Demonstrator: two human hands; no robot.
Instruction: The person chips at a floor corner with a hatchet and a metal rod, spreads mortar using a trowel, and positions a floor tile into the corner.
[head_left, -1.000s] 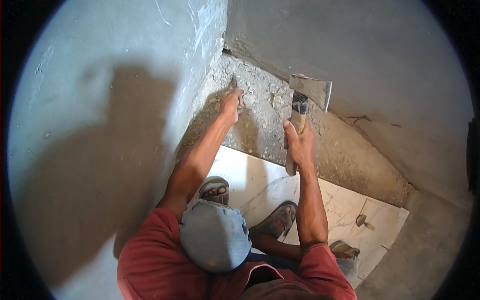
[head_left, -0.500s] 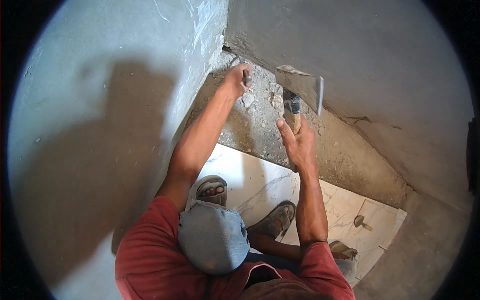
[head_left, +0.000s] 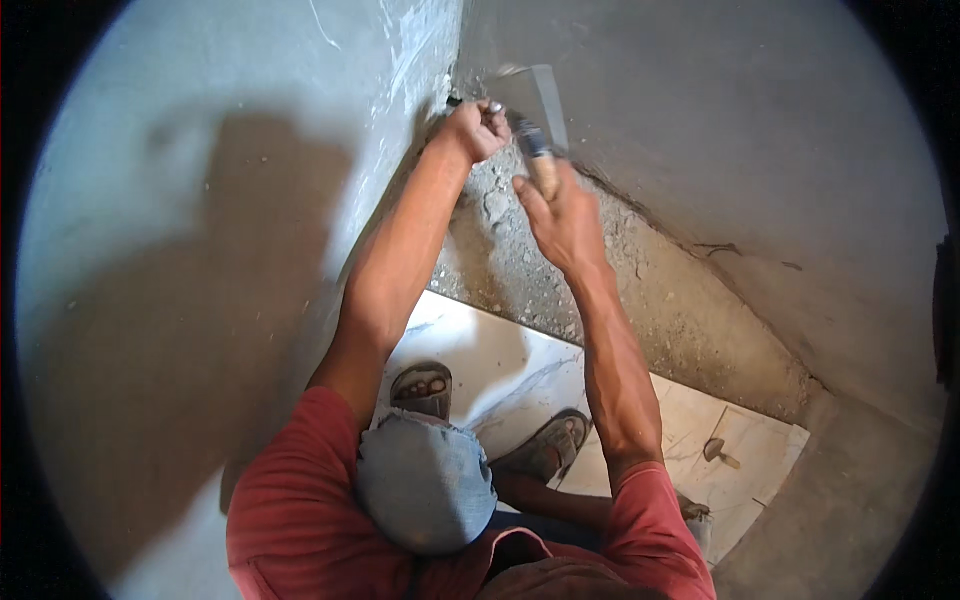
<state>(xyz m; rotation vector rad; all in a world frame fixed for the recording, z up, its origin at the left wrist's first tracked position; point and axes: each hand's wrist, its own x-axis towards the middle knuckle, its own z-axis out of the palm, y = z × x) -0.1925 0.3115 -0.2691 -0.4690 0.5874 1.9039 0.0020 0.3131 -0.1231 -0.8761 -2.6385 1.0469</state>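
Two hands are near each other in the corner, where the left wall (head_left: 250,60) and the right wall (head_left: 720,130) meet. The left hand (head_left: 476,132) is clenched around a metal tool (head_left: 495,107), of which only the rounded end comes out from the fist; the rest is covered by the fingers, so its full shape cannot be told, nor whether its lower end touches the rubble (head_left: 505,240) underneath. The right hand (head_left: 568,218) grasps the wooden handle of a hatchet (head_left: 531,138), thumb laid along the side. Its head is just beside the left fist, but blurred, with the wall showing faintly through it, and it is difficult to say if it touches the metal tool. The lower part of the handle is hidden in the palm.

Below the rubble lie white veined tiles (head_left: 450,322), partly covered by the right forearm and the knee (head_left: 425,485) in blue denim. Two sandals (head_left: 552,447) stand on them, the one farther right partly hidden. A small tool with dark head (head_left: 713,449) rests to the right. Near the red sleeve (head_left: 655,515), some frayed cloth is mostly concealed. The person's lower body is cut off by the picture's edge.
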